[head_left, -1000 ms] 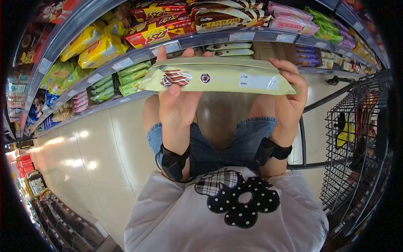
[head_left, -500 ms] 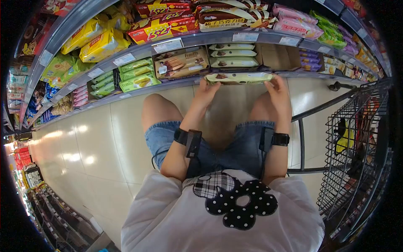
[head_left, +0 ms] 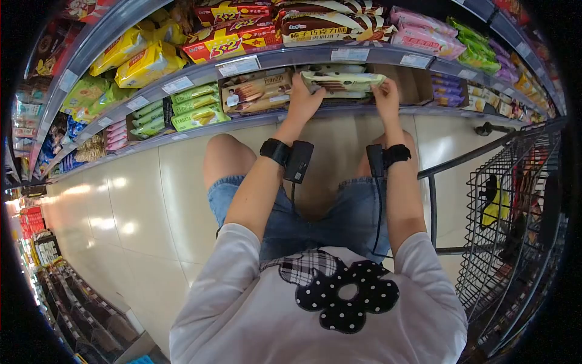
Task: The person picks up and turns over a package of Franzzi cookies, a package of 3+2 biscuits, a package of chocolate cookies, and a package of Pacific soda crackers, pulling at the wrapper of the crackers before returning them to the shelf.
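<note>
One pale-green packet (head_left: 344,80) is held at the lower shelf (head_left: 254,119); the left hand (head_left: 304,100) clamps its left end between thumb and fingers, the right hand (head_left: 387,100) its right end.

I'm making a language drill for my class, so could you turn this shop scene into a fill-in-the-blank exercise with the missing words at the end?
The left hand and right hand hold a pale ____ packet.
The wire cart stands nearer the ____ hand.
The red packages bear the figures ____.
The black flower on the shirt is patterned with white ____.

Missing words: green; right; 3+2; dots.
</note>
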A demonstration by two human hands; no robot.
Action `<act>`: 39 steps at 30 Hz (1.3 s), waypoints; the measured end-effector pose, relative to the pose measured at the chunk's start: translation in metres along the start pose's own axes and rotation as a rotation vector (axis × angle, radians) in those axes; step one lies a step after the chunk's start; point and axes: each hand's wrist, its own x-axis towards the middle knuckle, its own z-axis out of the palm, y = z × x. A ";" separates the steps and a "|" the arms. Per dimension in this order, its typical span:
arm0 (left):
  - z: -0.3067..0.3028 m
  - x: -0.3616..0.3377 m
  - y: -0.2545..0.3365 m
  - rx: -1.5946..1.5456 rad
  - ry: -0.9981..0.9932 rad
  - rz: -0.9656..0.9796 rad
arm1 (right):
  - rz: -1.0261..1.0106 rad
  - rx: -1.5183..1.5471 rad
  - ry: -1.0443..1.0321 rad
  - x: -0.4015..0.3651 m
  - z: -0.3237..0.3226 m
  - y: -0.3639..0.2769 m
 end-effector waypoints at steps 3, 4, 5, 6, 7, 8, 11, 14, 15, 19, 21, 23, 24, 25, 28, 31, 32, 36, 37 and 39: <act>-0.006 -0.005 -0.010 0.097 -0.074 -0.031 | 0.108 -0.150 -0.090 -0.008 0.000 -0.013; -0.008 -0.007 -0.009 0.209 -0.111 -0.014 | 0.110 -0.149 -0.093 -0.010 0.000 -0.019; -0.010 -0.009 -0.007 0.211 -0.110 -0.016 | 0.007 -0.151 -0.091 -0.011 0.001 -0.025; -0.011 -0.010 -0.004 0.205 -0.118 -0.002 | -0.097 -0.153 -0.089 -0.012 0.001 -0.025; -0.013 -0.010 0.000 0.198 -0.125 0.012 | -0.094 -0.153 -0.091 -0.012 0.001 -0.024; -0.015 -0.010 0.004 0.199 -0.125 0.010 | -0.134 -0.251 -0.102 -0.012 -0.001 -0.024; -0.019 -0.009 0.012 0.183 -0.238 -0.008 | -0.187 -0.426 -0.044 -0.019 -0.014 -0.033; -0.020 -0.011 0.015 0.154 -0.089 0.067 | -0.373 -0.535 0.095 -0.019 -0.044 -0.056; -0.019 -0.010 0.012 0.412 -0.219 0.266 | -0.422 -0.576 0.139 -0.018 -0.056 -0.063; 0.002 -0.014 -0.008 0.959 -0.453 0.502 | -0.183 -0.494 0.246 -0.029 -0.090 -0.083; 0.009 -0.006 -0.006 1.055 -0.490 0.475 | -0.211 -0.509 0.209 -0.032 -0.100 -0.090; 0.016 0.001 -0.006 1.148 -0.541 0.451 | -0.205 -0.530 0.133 -0.036 -0.105 -0.097; 0.018 0.005 -0.008 1.042 -0.574 0.382 | -0.200 -0.540 0.135 -0.037 -0.105 -0.095; 0.018 0.007 -0.011 0.940 -0.605 0.313 | -0.216 -0.545 0.087 -0.036 -0.104 -0.090; 0.010 0.011 -0.011 1.002 -0.649 0.403 | -0.218 -0.548 -0.002 -0.041 -0.096 -0.090; 0.004 0.012 -0.016 1.128 -0.562 0.561 | -0.292 -0.585 -0.037 -0.042 -0.089 -0.081; 0.003 0.013 -0.018 1.130 -0.563 0.558 | -0.291 -0.582 -0.039 -0.042 -0.086 -0.077; 0.002 0.026 -0.014 1.093 -0.663 0.469 | -0.314 -0.611 -0.081 -0.045 -0.077 -0.074; 0.001 0.031 -0.013 1.066 -0.703 0.426 | -0.312 -0.619 -0.082 -0.044 -0.075 -0.076; 0.000 0.042 -0.009 1.019 -0.731 0.390 | -0.354 -0.635 -0.077 -0.040 -0.072 -0.079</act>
